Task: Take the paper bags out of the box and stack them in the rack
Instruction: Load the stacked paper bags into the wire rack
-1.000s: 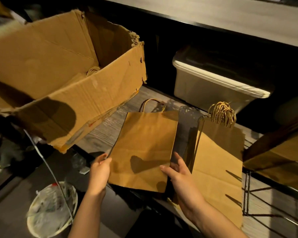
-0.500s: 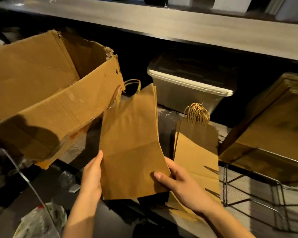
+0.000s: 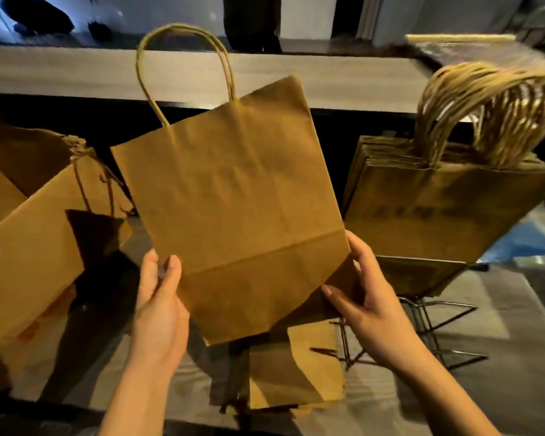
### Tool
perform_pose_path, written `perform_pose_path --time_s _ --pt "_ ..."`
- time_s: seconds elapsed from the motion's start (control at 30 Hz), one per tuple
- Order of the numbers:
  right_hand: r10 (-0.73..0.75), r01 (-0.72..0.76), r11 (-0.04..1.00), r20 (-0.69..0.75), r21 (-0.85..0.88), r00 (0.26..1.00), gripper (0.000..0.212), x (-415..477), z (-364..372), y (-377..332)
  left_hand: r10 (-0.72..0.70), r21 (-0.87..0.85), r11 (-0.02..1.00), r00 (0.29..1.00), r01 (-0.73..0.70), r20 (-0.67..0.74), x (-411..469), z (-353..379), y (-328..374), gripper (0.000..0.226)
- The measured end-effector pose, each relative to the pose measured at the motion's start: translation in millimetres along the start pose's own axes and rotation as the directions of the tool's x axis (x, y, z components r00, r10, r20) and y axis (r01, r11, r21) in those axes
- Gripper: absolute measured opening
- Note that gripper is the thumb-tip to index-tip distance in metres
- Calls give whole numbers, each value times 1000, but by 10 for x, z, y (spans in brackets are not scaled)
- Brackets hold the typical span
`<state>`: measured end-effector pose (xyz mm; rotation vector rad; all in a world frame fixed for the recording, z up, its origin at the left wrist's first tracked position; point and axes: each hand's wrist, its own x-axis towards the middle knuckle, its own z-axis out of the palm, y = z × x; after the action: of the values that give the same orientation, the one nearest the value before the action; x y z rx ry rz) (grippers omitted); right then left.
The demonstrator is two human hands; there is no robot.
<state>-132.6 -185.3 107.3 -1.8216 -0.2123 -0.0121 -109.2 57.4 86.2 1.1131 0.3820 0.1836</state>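
Observation:
A flat brown paper bag (image 3: 233, 196) with twisted handles stands upright in the air in front of me. My left hand (image 3: 161, 306) holds its lower left edge, thumb on the front. My right hand (image 3: 362, 297) grips its lower right corner. To the right, a stack of several brown bags (image 3: 447, 212) with bunched handles leans in a wire rack (image 3: 434, 325). The torn cardboard box (image 3: 29, 247) sits at the left. Another flat bag (image 3: 296, 372) lies on the counter below the held one.
A long pale shelf (image 3: 60, 70) runs across the back above the dark recess. The grey wood-grain counter (image 3: 501, 388) stretches under the rack. Something blue (image 3: 529, 237) shows behind the rack at the right edge.
Both hands have lifted the bag off the counter and raised it upright, handles up. My view has swung up and to the right, bringing the filled rack into sight.

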Motion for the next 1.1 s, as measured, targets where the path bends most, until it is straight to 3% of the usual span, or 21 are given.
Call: perform_pose_path --time_s 0.23,0.33,0.57,0.97,1.1 --pt "-168 90 973 -387 -211 907 76 -71 -414 58 39 26 999 972 -47 232 -113 721 -52 50" --pt "-183 71 968 -487 -240 854 79 -53 -511 76 92 62 991 940 -119 328 -129 956 -62 29" --pt "-270 66 942 -626 -329 732 91 155 -717 80 148 128 964 875 -231 461 -104 1372 78 22" --pt "-210 65 977 -858 -204 469 81 347 -953 334 138 223 893 710 -391 691 -168 1950 -89 45" --pt "-75 22 997 -866 -74 494 78 320 -1101 569 -10 381 853 720 -355 694 -73 1972 -379 68"
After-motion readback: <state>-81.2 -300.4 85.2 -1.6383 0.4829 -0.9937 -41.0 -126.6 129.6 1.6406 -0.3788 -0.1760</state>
